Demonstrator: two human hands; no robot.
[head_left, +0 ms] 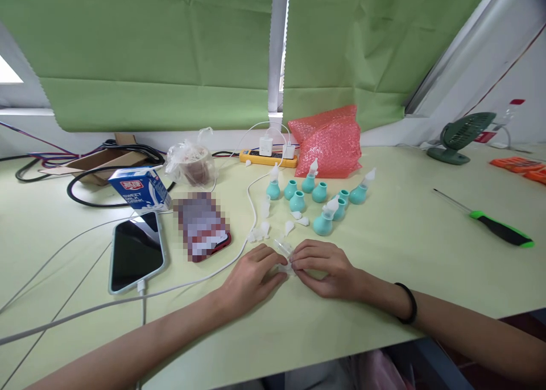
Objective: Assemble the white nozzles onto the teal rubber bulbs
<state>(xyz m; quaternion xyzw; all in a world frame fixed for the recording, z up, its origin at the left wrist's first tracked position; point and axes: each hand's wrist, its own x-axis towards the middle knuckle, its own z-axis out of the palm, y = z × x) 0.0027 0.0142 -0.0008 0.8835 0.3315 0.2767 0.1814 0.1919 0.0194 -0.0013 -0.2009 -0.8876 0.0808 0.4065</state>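
Note:
My left hand [255,275] and my right hand [327,268] meet at the near middle of the table, fingertips closed around a small clear plastic part [282,245]. Its far end sticks out beyond the fingers; the rest is partly hidden. Just past the hands lie loose translucent white tips [289,227] and a cluster of small translucent pieces [259,232]. Farther back stand several teal squeeze bulbs. Some, like the bulb [323,224] nearest my right hand, carry a translucent nozzle; others, such as the bulb [297,201] in the middle, show an open neck.
A white cable [222,269] runs across the table left of my hands. Two phones, one dark-screened [137,252], and a blue milk carton [140,188] are at left. Behind the bulbs are a yellow power strip [256,158] and red bubble wrap [330,145]. A screwdriver [499,228] lies right.

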